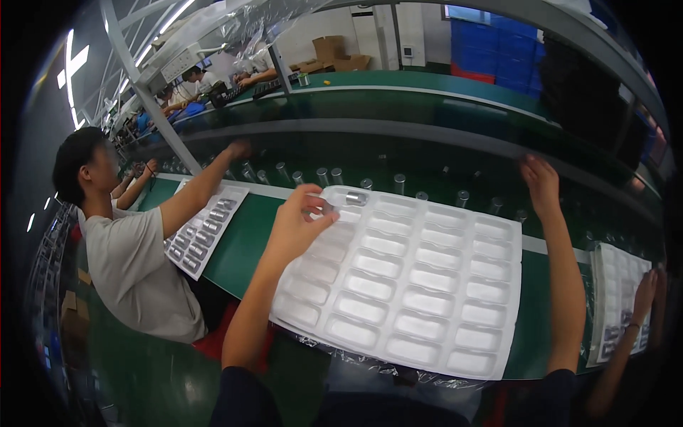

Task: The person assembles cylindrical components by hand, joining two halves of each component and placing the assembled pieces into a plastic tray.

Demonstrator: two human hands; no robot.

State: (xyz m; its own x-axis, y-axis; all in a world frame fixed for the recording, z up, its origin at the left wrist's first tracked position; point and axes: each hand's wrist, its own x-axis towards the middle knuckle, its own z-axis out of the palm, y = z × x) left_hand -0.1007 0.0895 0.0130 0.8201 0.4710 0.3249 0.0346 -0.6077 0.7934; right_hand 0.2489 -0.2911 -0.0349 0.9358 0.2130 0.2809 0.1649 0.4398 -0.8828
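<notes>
A white moulded tray (pixel 424 324) with rows of oblong pockets lies before me on the green bench. My left hand (pixel 300 222) is at its far left corner, thumb and fingers closed round a small greyish metal cylinder (pixel 327 208), partly hidden by the fingers. Beside those fingers, a silvery metal cylinder (pixel 353 200) lies on its side in the top left pocket. The other pockets I see hold nothing. My right hand (pixel 541 178) reaches out over the dark conveyor, beyond the tray's far right corner. Its fingertips are blurred, so I cannot tell whether they hold anything.
Several metal cylinders (pixel 400 183) stand along the dark conveyor (pixel 427 153) past the tray. A co-worker (pixel 135 235) on the left reaches over a tray filled with cylinders (pixel 201 231). Another person's hand (pixel 646 293) touches a tray (pixel 617 285) at right. A metal post (pixel 167 124) rises at left.
</notes>
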